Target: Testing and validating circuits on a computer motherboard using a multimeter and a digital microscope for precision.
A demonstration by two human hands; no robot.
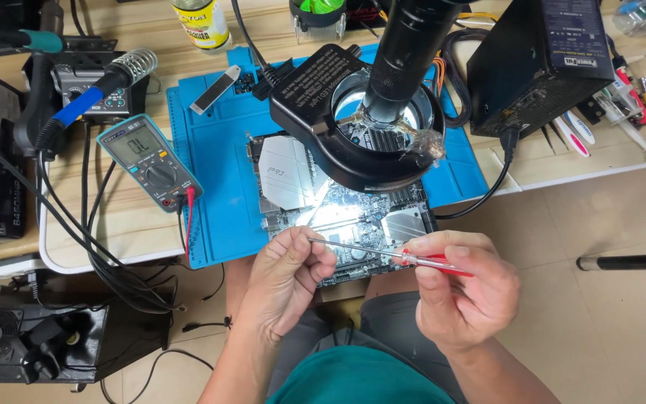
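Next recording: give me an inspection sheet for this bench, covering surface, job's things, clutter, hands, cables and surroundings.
Surface: blue mat on a pale bench.
Job's things: circuit board on the mat under the ring light; red-handled screwdriver held over it.
Clutter: multimeter, soldering iron, black box, pens at right.
Hands: right hand grips the handle; left hand pinches the shaft tip.
Cables: black bundle hanging off the left edge.
Surroundings: tiled floor.

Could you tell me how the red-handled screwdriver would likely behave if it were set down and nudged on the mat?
The screwdriver looks stiff: its thin metal shaft spans straight between the left hand and right hand. Its slim handle may well roll if nudged. It seems light, since fingertips alone carry it.
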